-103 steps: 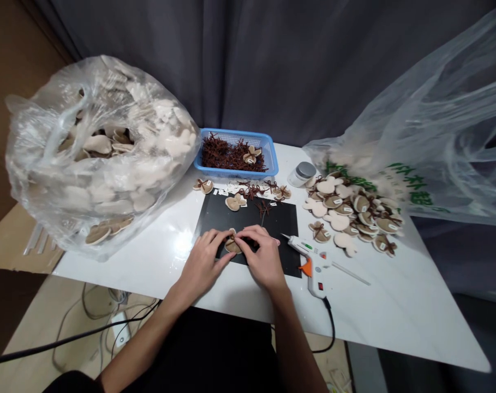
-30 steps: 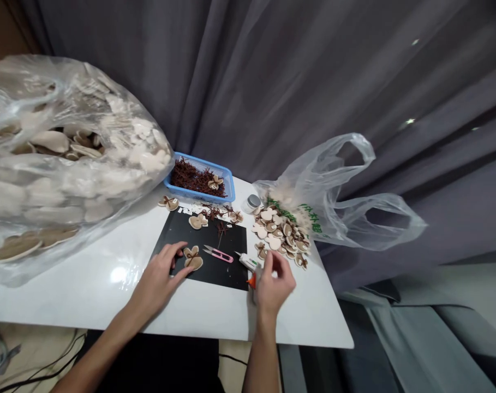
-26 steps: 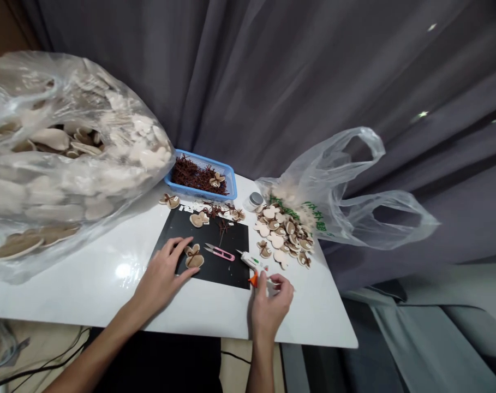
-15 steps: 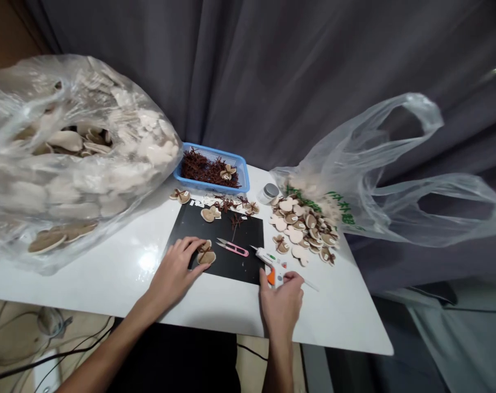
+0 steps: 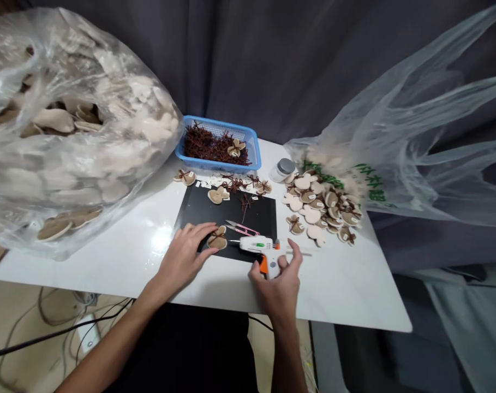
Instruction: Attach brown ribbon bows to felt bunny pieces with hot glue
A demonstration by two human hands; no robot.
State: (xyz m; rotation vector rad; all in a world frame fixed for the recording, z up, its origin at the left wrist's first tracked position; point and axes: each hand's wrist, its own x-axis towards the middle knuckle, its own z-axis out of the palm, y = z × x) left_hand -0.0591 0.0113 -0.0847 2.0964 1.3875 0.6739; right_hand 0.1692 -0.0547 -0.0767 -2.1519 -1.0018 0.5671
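Note:
Between thumb and fingers, my left hand [image 5: 187, 255] grips a brown felt piece with a dark bow [image 5: 217, 238] at the near edge of the black mat [image 5: 198, 203]. My right hand [image 5: 278, 284] is closed round the handle of a white hot glue gun [image 5: 258, 245] with an orange trigger. The gun's nozzle points left, close to the felt piece; I cannot tell whether they touch. Pink thread snips [image 5: 243, 228] lie on the mat behind the gun, partly covered by it. Farther back on the mat is another brown felt piece [image 5: 215, 196].
A big clear bag of felt pieces [image 5: 120, 136] fills the left. At the back stands a blue basket [image 5: 219, 164] of brown bows. On the right are a lidded jar [image 5: 283, 170], a heap of felt pieces [image 5: 313, 214] and a plastic bag [image 5: 395, 164]. Cables [image 5: 67, 327] lie below.
My right hand has lifted the glue gun and swung its nozzle left towards the felt piece. My left hand keeps its grip on the piece. The camera view has shifted.

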